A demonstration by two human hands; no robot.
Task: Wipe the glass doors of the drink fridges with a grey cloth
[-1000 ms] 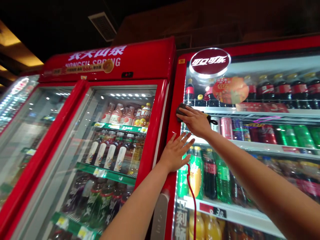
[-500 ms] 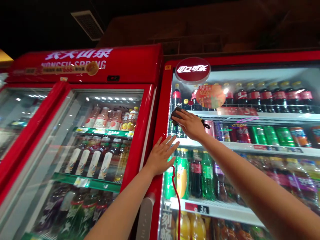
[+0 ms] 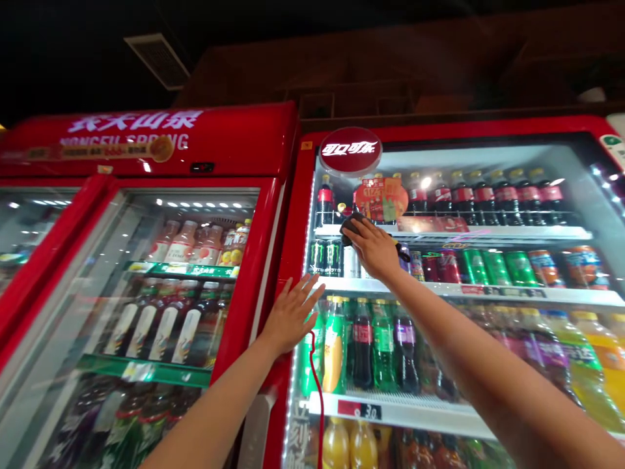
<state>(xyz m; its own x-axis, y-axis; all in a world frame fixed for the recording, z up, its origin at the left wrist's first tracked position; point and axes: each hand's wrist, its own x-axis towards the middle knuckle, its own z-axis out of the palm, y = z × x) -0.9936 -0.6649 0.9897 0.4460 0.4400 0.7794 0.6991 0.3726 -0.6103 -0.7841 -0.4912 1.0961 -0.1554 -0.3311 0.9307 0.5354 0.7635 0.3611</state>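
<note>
My right hand [image 3: 375,251] presses a dark cloth [image 3: 352,228] against the glass door of the right fridge, below a round red sign [image 3: 350,150] and an orange sticker [image 3: 381,198]. A bit of black and yellow shows beside its wrist side. Lower and to the left, my left hand [image 3: 291,316] lies with fingers spread on the red door frame [image 3: 299,215] and the glass edge, holding nothing. Close to its thumb a thin red cord [image 3: 318,384] hangs down the door. Cans and bottles stand on lit shelves behind the glass.
Another red fridge [image 3: 234,143] with glass doors and bottles stands at the left. A pale handle [image 3: 258,426] juts out low between the fridges. Dark shelving rises above, and a vent [image 3: 159,60] is in the ceiling.
The view has turned rightward, so the fridges sit further left. My right hand with the cloth has moved right across the glass, away from its left edge. My left hand stays on the frame.
</note>
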